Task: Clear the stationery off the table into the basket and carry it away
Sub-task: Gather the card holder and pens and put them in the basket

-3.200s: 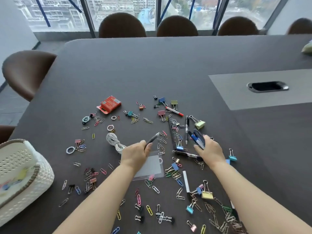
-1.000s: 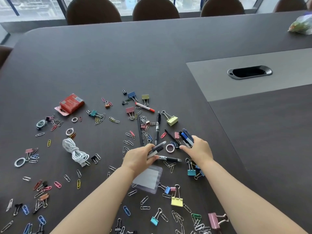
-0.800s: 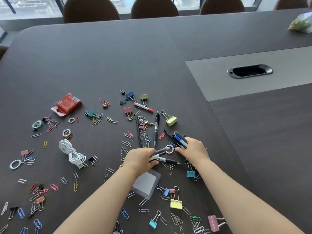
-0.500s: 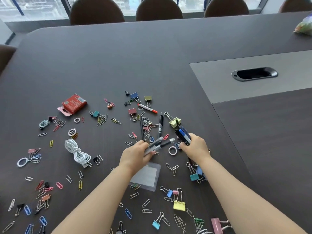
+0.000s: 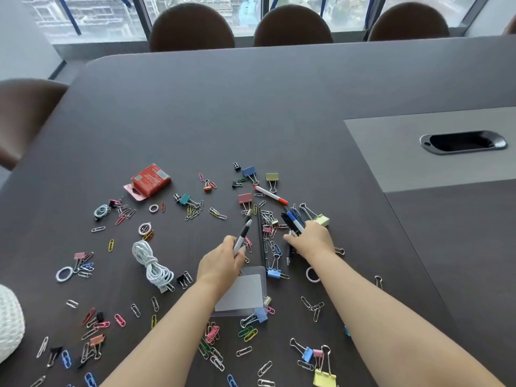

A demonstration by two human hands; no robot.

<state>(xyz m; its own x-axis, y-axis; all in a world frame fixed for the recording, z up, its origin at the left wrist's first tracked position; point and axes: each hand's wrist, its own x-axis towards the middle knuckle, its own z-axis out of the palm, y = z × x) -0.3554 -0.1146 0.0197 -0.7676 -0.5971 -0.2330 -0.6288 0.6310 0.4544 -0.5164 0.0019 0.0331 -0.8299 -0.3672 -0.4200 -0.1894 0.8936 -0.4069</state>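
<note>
Leftmost, we saw only a curved slice of the white woven basket (image 5: pixel 8 322) at the frame's edge, sitting on the dark counter (image 5: pixel 251 107) and well apart from both hands. Coloured paper clips (image 5: pixel 120 319) lay scattered on the counter beside it, and farther in a coiled white cable (image 5: pixel 152 268) lay loose, with a red box (image 5: pixel 149 181) beyond it. Next came our left hand (image 5: pixel 220 265), its fingers curled round a grey-and-black pen (image 5: pixel 243 236) whose far end pointed away from us; we could not tell whether a second pen lay in the same grip. Partly under that wrist a clear card sleeve (image 5: pixel 243 293) lay flat on the counter, with a blue binder clip (image 5: pixel 273 272) just right of it. Between the two hands a thin black stick (image 5: pixel 261 238) lay among more clips. Our right hand (image 5: pixel 311 241) was knuckles-up, its fingers closed round a bundle of pens (image 5: pixel 293 219), black and blue, that stuck out past the knuckles. Beyond it lay a white marker (image 5: pixel 270 194) with a red cap, and a pale yellow binder clip (image 5: pixel 321 219) sat just beside the hand. Far right, a grey panel (image 5: pixel 391 152) in the counter held a dark oval opening (image 5: pixel 463 141). Brown chairs (image 5: pixel 293 26) stood along the far edge.
</note>
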